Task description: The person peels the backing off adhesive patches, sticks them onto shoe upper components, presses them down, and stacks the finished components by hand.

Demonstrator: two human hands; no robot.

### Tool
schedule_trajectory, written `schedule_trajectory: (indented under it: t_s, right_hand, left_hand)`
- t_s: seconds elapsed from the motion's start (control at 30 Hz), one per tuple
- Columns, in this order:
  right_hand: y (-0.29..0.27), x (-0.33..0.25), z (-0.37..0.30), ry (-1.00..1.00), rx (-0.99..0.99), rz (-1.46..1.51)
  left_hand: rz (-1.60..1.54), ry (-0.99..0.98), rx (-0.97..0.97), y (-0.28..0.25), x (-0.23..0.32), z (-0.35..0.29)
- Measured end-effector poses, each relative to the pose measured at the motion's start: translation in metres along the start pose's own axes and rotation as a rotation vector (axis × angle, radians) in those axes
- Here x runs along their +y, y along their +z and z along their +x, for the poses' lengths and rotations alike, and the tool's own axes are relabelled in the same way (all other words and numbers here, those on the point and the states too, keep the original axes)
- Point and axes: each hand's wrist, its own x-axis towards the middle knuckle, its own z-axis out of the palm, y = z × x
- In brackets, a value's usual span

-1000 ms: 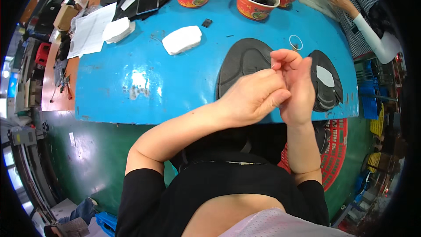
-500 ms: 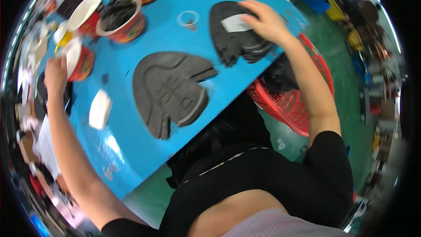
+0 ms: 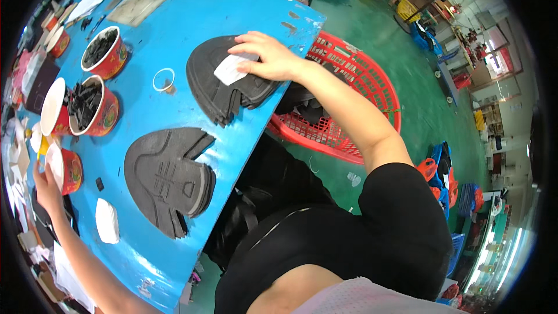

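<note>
1. The upper stack point(image 3: 203, 72) of black pads lies on the counter point(image 3: 232, 0) in the upper middle of the frame, just beside the edge; a white piece point(image 3: 227, 72) rests on its top; the lower stack point(image 3: 151, 166) lies below and left of it, apart from it.
2. A likely risk: a drag toward the right of the frame by the right hand point(image 3: 267, 58) could carry loose pads over the edge, perhaps toward the red basket point(image 3: 372, 90).
3. The white piece could skew or crease if the thumb pulls sideways; whether it is stuck down, I cannot tell.
4. The near tub point(image 3: 72, 172), at the left of the frame, could tip or knock its neighbour if the left hand point(image 3: 47, 189) caught its rim.
5. Right arm: comes in from the right of the frame, elbow bent, forearm passing over the basket; palm down, fingers reaching left across the upper stack.
6. Left arm: rises from the lower left of the frame, stretched well out; hand raised beside the near tub.
7. Right grip: thumb and fingers apart, laid over the white piece; left grip: too small to tell whether it is clamped on anything.
</note>
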Motion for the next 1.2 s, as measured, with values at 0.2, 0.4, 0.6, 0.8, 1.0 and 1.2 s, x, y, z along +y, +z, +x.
schedule_trajectory:
  t_s: [0.2, 0.4, 0.6, 0.8, 1.0, 1.2]
  right_hand:
    - [0.02, 0.003, 0.016, -0.141, 0.102, 0.044]
    - [-0.014, -0.045, 0.012, -0.17, 0.316, -0.121]
    - [0.025, -0.144, 0.011, -0.371, 0.102, 0.109]
    - [0.051, -0.196, -0.002, -0.466, -0.011, 0.225]
    - [0.055, -0.198, -0.006, -0.401, -0.002, 0.314]
    - [0.054, -0.193, -0.009, -0.38, -0.055, 0.341]
  left_hand:
    - [0.036, 0.196, 0.297, -0.046, 0.004, -0.026]
    - [-0.23, 0.478, 0.089, -0.085, 0.191, -0.121]
    - [-0.322, 0.254, -0.234, -0.101, 0.229, -0.207]
    - [0.034, 0.099, -0.028, -0.081, 0.144, -0.205]
    - [-0.027, -0.035, -0.121, -0.079, 0.137, -0.205]
    - [-0.378, -0.527, -0.183, -0.097, 0.145, -0.199]
